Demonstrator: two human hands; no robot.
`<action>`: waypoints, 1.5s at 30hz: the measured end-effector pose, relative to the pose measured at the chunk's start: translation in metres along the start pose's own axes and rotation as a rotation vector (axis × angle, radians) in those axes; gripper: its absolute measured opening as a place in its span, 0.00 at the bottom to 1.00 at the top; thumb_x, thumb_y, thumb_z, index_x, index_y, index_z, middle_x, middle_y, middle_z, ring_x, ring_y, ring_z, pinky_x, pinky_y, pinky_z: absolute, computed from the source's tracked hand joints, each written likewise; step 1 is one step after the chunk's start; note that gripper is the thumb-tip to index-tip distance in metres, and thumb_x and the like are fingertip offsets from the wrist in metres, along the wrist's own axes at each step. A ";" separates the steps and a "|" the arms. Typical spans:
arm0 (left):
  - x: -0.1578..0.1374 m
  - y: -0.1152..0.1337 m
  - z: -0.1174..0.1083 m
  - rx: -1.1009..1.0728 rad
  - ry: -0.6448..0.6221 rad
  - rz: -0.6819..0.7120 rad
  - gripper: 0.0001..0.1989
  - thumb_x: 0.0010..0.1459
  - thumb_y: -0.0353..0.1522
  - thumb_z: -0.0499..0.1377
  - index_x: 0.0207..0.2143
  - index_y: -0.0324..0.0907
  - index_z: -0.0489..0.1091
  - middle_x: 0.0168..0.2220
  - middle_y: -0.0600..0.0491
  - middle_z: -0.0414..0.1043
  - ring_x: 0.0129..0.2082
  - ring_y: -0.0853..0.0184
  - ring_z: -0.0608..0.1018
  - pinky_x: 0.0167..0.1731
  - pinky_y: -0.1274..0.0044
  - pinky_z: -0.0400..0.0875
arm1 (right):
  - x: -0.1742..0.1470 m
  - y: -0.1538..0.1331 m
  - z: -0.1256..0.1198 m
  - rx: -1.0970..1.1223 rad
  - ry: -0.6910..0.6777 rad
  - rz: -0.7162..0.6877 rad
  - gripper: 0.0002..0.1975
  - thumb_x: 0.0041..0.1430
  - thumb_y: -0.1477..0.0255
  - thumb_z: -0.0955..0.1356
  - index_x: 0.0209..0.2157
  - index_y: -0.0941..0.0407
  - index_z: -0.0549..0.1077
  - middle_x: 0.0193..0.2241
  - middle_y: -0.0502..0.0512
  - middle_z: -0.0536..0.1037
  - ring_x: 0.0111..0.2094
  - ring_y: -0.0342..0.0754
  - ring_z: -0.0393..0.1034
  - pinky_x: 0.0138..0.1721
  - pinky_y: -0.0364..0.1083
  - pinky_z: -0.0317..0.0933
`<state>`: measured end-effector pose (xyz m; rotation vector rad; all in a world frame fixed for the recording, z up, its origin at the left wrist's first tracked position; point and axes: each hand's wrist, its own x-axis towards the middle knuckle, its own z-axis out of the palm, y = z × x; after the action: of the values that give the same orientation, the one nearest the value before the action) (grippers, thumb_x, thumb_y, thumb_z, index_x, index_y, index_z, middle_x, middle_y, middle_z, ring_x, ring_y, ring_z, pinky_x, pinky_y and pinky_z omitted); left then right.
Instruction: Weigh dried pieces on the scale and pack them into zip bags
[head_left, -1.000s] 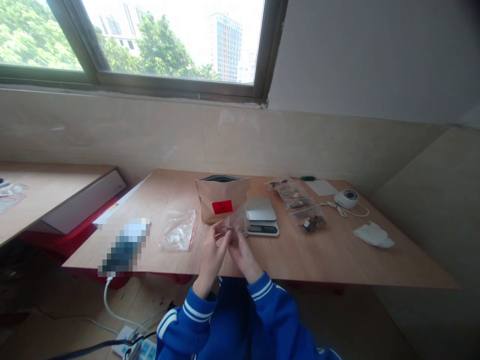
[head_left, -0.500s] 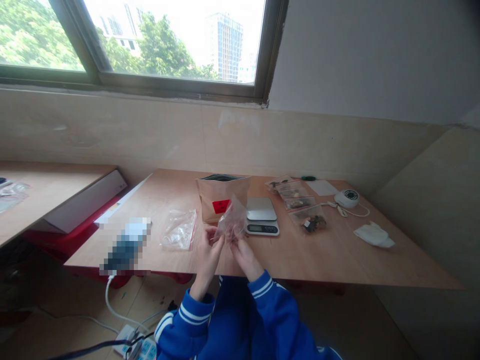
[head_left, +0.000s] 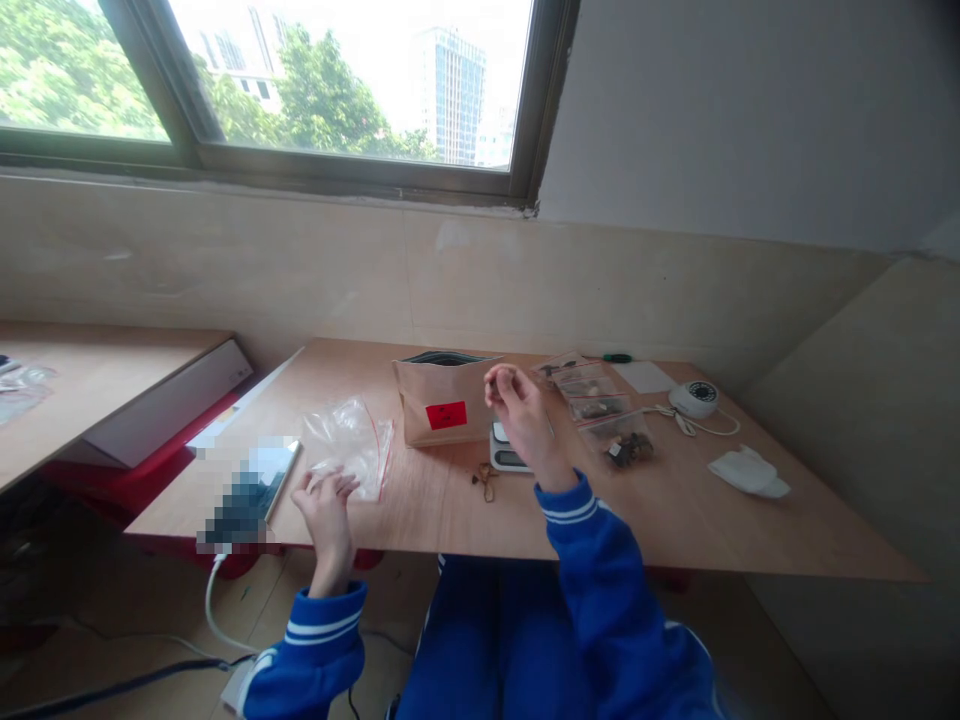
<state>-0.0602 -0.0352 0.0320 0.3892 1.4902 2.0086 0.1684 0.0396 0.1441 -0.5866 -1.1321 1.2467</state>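
My left hand [head_left: 328,505] is at the near edge of a clear zip bag [head_left: 337,430] with a red seal line. Its fingers are apart and touch the plastic or hover just over it. This bag overlaps another clear bag [head_left: 371,485] on the table. My right hand [head_left: 519,410] is raised above the white scale [head_left: 506,460] and hides much of it. Its fingertips are pinched together; what they hold, if anything, is too small to name. A small brown, looped, string-like piece [head_left: 487,483] lies in front of the scale.
A brown paper pouch [head_left: 420,400] with a red label stands open behind. Filled zip bags [head_left: 626,448], a white dome camera [head_left: 694,398], a crumpled white tissue [head_left: 748,470] and a green-handled tool [head_left: 617,358] lie to the right. A cabled phone [head_left: 259,490] is on the left.
My hands have parted. The clear bag went left with my left hand onto the other bag. My right hand rose over the scale. The brown piece now shows on the table.
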 end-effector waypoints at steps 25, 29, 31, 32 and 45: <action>0.035 -0.044 0.004 1.470 -0.395 0.695 0.23 0.63 0.36 0.46 0.59 0.43 0.63 0.63 0.40 0.57 0.63 0.48 0.57 0.59 0.52 0.50 | 0.070 -0.018 0.040 -1.382 -0.661 -0.268 0.13 0.68 0.66 0.60 0.40 0.59 0.71 0.38 0.60 0.76 0.38 0.50 0.71 0.39 0.45 0.58; 0.034 -0.054 0.003 1.521 -0.391 0.707 0.24 0.63 0.37 0.46 0.60 0.44 0.62 0.64 0.39 0.55 0.64 0.47 0.57 0.59 0.51 0.48 | 0.068 -0.012 0.044 -1.403 -0.609 -0.148 0.16 0.67 0.61 0.60 0.38 0.58 0.72 0.36 0.60 0.78 0.39 0.52 0.73 0.40 0.46 0.60; 0.033 -0.054 0.002 1.529 -0.393 0.712 0.24 0.63 0.37 0.46 0.60 0.43 0.62 0.64 0.39 0.55 0.64 0.48 0.57 0.59 0.52 0.48 | 0.071 -0.006 0.042 -1.352 -0.585 -0.158 0.15 0.67 0.62 0.61 0.38 0.57 0.73 0.34 0.59 0.78 0.40 0.52 0.73 0.41 0.46 0.60; 0.033 -0.053 0.001 1.536 -0.392 0.719 0.24 0.63 0.37 0.46 0.60 0.43 0.61 0.64 0.40 0.55 0.64 0.48 0.57 0.59 0.52 0.48 | 0.072 -0.003 0.041 -1.330 -0.584 -0.161 0.15 0.66 0.62 0.61 0.39 0.56 0.73 0.32 0.58 0.78 0.40 0.52 0.73 0.41 0.46 0.60; 0.033 -0.053 0.001 1.499 -0.395 0.704 0.24 0.63 0.37 0.46 0.60 0.44 0.61 0.64 0.41 0.55 0.64 0.49 0.56 0.60 0.53 0.47 | 0.049 -0.023 0.039 -1.200 -0.379 -0.303 0.15 0.66 0.63 0.60 0.41 0.58 0.72 0.41 0.63 0.74 0.48 0.55 0.66 0.52 0.52 0.57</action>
<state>-0.0701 -0.0041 -0.0213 1.9375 2.4870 0.6272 0.1395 0.0702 0.1955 -1.0099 -2.1922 0.2963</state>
